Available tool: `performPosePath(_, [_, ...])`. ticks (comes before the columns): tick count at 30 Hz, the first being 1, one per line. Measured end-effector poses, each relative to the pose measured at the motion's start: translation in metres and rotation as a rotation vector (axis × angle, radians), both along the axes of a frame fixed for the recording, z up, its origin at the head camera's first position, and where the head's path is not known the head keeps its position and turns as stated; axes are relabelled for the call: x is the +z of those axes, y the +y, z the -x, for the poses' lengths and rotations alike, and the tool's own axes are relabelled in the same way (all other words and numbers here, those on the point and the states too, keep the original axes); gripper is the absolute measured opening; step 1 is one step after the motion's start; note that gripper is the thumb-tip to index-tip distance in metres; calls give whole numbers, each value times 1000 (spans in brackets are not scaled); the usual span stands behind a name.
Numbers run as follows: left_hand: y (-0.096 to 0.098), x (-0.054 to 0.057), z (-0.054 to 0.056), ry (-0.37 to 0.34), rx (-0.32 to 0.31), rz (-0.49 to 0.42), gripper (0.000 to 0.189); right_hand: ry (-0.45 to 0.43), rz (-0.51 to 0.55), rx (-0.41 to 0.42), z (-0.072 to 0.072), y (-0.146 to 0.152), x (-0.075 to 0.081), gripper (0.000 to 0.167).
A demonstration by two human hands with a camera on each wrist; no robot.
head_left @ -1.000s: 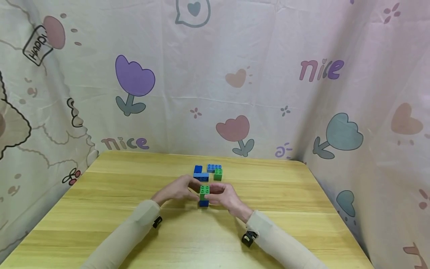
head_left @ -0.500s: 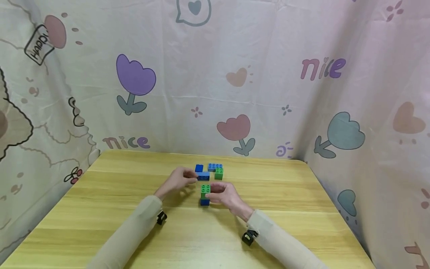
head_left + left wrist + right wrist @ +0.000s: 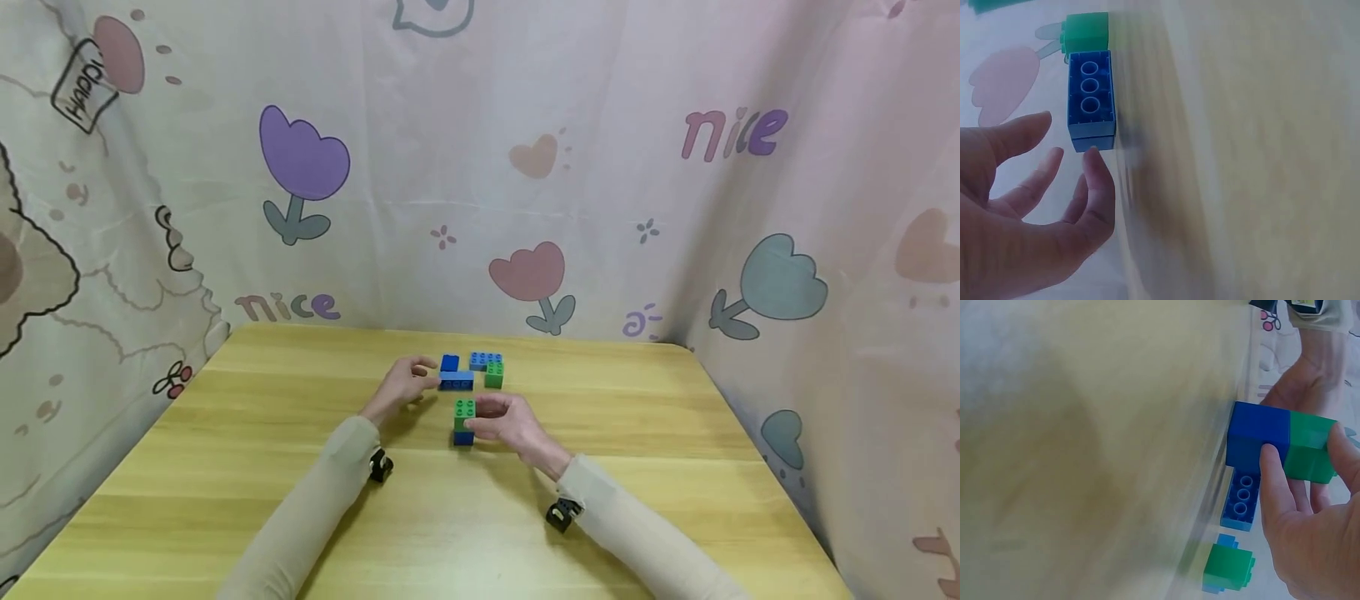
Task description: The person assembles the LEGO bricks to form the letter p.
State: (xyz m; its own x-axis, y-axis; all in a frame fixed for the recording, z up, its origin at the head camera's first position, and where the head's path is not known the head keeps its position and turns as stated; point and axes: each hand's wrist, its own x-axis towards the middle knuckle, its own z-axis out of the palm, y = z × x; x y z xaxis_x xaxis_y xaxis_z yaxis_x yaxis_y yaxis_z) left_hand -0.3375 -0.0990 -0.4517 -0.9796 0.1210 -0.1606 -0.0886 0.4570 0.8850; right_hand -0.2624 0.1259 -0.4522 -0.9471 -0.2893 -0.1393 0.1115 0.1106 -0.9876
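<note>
My right hand (image 3: 517, 427) pinches a two-part stack between thumb and fingers. Its green brick (image 3: 464, 408) sits on top of a dark blue brick (image 3: 463, 438), upright on the table. In the right wrist view, the thumb lies on the green brick (image 3: 1309, 447) and a fingertip meets the blue brick (image 3: 1257, 434). My left hand (image 3: 405, 383) holds nothing; its thumb and fingers are spread by the left end of a long blue brick (image 3: 457, 382). That brick lies on its side, hollow underside towards me, as the tubes in the left wrist view's blue brick (image 3: 1090, 94) show.
Behind the long brick lies a dark blue brick (image 3: 449, 363). To its right are a lighter blue brick (image 3: 478, 359) with studs up and a small green brick (image 3: 494, 377). A printed curtain (image 3: 390, 167) borders the wooden table (image 3: 187, 467) at the back and sides.
My left hand has left the stack and moved away and back to the long blue brick's left end. My right hand stays on the stack. The head view has tilted slightly.
</note>
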Motion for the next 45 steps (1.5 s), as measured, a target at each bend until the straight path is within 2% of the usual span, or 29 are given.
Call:
performPosePath(8, [6, 0, 6, -70, -6, -76, 37, -20, -1, -1, 2, 3, 0, 51])
performPosePath(18, [8, 0, 10, -74, -22, -82, 29, 1, 7, 3, 2, 1, 1, 51])
performPosePath(27, [10, -3, 13, -81, -23, -36, 27, -8, -7, 6, 1, 2, 4, 52])
performPosePath(36, [15, 2, 14, -82, -43, -26, 32, 1, -8, 4, 0, 4, 6, 51])
performPosePath(45, [14, 1, 14, -80, -50, 33, 33, 0, 0, 15, 0, 1, 4, 49])
